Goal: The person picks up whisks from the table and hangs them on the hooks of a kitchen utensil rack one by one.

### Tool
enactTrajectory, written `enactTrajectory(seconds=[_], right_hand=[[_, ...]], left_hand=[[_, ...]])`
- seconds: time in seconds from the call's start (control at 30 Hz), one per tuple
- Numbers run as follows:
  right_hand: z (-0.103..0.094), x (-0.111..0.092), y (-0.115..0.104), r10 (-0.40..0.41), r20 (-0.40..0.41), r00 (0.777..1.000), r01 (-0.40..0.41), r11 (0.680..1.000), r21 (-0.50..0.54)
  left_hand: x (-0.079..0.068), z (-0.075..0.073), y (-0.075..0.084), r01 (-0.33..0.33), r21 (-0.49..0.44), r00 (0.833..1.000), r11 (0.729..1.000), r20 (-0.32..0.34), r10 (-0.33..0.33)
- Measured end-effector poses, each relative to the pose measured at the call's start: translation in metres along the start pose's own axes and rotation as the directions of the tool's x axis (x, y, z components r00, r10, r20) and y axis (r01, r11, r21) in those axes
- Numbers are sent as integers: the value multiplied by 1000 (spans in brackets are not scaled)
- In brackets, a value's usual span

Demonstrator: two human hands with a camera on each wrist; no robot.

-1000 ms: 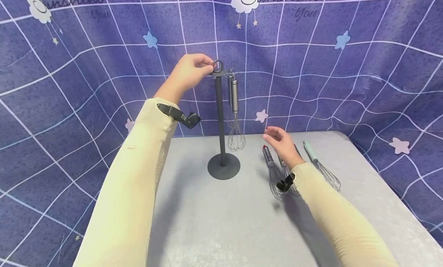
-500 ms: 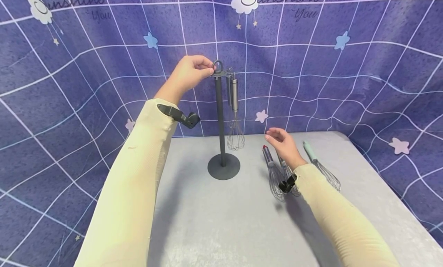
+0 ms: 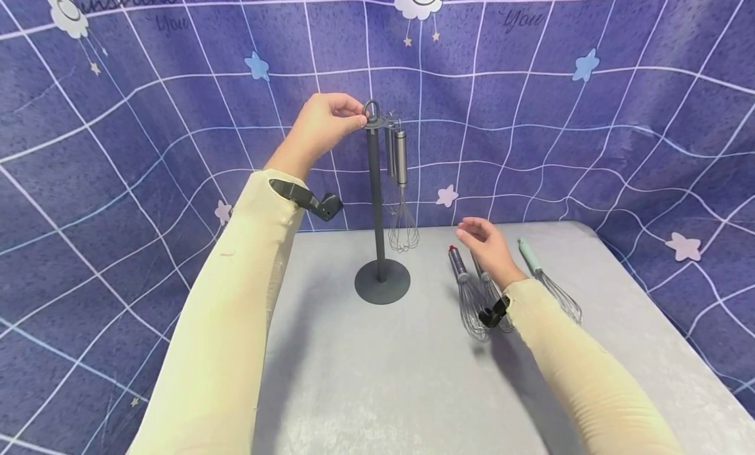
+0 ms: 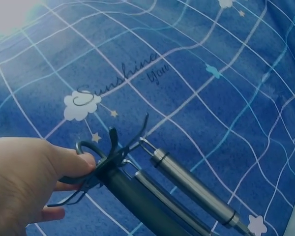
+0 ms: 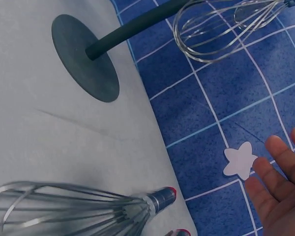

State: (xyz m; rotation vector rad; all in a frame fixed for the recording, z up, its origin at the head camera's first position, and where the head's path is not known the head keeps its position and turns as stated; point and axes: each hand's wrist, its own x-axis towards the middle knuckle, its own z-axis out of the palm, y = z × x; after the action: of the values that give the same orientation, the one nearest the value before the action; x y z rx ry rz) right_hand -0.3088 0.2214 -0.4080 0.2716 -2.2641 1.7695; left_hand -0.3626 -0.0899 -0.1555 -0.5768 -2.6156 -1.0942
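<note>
My left hand (image 3: 330,124) pinches the top of a dark grey utensil stand (image 3: 376,199) beside its ring, thumb and fingers at the hooks in the left wrist view. From hooks on the stand's right side hangs a steel-handled whisk (image 3: 401,160). A second steel handle (image 4: 172,204) hangs close beside it. My right hand (image 3: 486,248) hovers with relaxed fingers, holding nothing, above the whisks lying on the table. Among these are a red-tipped whisk (image 3: 466,291), another whisk (image 3: 486,286) partly hidden by the hand and wrist, and a mint-handled whisk (image 3: 545,275).
The stand's round base (image 3: 382,292) rests on a light grey table (image 3: 354,376). Behind and around the table hangs a purple-blue grid cloth (image 3: 519,134) with stars and clouds. Black camera mounts (image 3: 307,198) are strapped at both wrists.
The top ring looks slightly narrower, and the two hanging handles have shifted a little, as the stand's top turns slightly under the left hand. The right hand has drifted slightly right.
</note>
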Motion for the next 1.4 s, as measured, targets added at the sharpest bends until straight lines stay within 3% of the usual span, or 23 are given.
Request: enactTrajectory(seconds=[0.4,0.53,0.67,0.8,1.03,1.27,1.4], right_hand=[[-8,-5,-5,-13,-28,1000,12,1000,-25],[-10,-7,-8,-3,-35,999,1,999,-44],[-12,-9,-7,9,-36,999,-11,998,-65],[-17,-6,5,13,-30,999,-15,998,-57],[-29,5,35,-25,-63,998,25,1000,0],[-36,4,44,-57,-99,994,55,998,-15],[-40,3,45,-38,-103,994,35,999,-29]], left_hand=[[1,1,-3,17,-65,999,998,33,-15],[3,1,-6,-39,-137,994,990,93,52],[5,1,-8,-111,-154,978,982,160,136],[6,1,-9,-143,-198,966,970,186,180],[8,1,-12,-132,-270,962,954,198,189],[16,1,-16,-177,-324,944,929,210,253],[20,3,-14,-166,-323,945,932,217,244]])
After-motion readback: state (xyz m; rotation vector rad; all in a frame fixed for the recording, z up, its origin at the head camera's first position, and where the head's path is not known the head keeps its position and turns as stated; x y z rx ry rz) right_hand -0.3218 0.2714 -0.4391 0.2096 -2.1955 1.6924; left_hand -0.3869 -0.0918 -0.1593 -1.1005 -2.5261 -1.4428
